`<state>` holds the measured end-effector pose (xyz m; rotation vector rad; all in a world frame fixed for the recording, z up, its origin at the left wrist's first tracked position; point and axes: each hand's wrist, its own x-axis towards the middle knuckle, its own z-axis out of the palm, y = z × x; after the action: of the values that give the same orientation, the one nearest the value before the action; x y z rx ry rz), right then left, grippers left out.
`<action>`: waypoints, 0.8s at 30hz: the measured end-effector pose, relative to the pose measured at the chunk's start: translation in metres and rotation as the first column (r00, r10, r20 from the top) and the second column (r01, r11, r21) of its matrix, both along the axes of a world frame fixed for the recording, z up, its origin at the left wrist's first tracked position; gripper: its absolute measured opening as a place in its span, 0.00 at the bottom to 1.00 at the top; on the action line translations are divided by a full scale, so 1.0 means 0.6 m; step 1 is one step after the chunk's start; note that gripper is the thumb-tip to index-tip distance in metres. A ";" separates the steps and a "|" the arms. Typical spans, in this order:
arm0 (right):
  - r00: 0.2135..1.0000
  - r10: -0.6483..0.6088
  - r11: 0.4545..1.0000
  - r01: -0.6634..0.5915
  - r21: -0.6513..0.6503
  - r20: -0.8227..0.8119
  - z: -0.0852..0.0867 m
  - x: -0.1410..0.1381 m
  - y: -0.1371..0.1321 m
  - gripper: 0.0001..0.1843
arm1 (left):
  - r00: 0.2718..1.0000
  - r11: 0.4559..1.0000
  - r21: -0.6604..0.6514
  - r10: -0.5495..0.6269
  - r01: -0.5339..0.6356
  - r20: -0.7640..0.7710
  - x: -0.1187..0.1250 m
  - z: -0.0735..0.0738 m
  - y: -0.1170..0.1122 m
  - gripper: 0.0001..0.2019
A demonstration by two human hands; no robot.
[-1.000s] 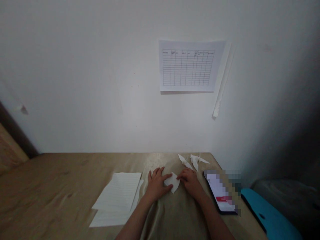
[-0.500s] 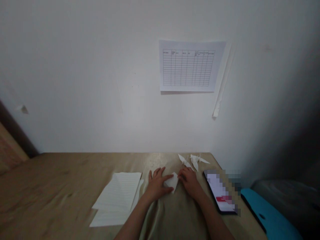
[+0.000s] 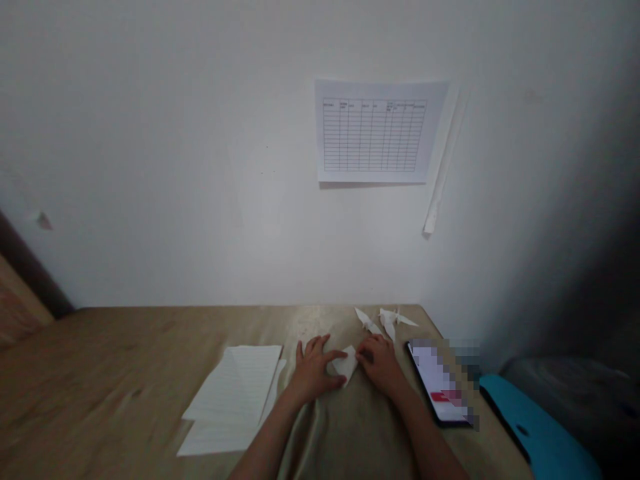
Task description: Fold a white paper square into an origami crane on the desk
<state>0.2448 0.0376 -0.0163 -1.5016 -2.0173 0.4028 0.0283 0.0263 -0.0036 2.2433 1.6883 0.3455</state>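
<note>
A small folded piece of white paper lies on the cloth-covered table between my hands. My left hand steadies it from the left, the thumb at its lower edge and the index finger at its upper edge; the other fingers are spread on the cloth. At the paper's right edge, the curled fingers of my right hand pinch a corner; the fingertips are partly hidden. Just beyond my right hand lie folded paper cranes, white with pointed tips.
Lined paper sheets are stacked left of my left forearm. A phone with a lit screen rests near the table's right edge. Past that edge is a blue object. A printed table sheet hangs on the wall behind.
The fingers of my right hand have shifted slightly at the folded paper's right edge. My left hand keeps its place on the paper. The whole view has moved a little.
</note>
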 end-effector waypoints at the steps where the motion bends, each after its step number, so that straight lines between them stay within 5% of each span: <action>1: 1.000 0.003 1.000 -0.003 -0.007 0.005 0.001 -0.001 0.000 0.05 | 1.000 1.000 -0.003 -0.002 0.002 -0.002 0.000 0.000 0.000 0.30; 12: 0.986 -0.076 0.997 0.080 -0.018 0.146 0.015 -0.026 -0.014 0.07 | 1.000 1.000 0.001 -0.016 0.016 -0.002 -0.002 0.002 -0.001 0.31; 21: 0.986 -0.105 0.994 0.106 -0.005 0.129 0.015 -0.032 -0.016 0.07 | 1.000 1.000 0.016 -0.008 0.008 0.000 0.002 0.003 -0.005 0.21; 24: 0.986 -0.119 0.993 0.120 -0.002 0.118 0.013 -0.033 -0.015 0.06 | 1.000 1.000 0.023 0.002 -0.001 -0.010 0.006 0.007 -0.009 0.25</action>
<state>0.2249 0.0286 -0.0088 -1.6780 -2.0036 0.2812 0.0317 0.0210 0.0009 2.2642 1.6995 0.3570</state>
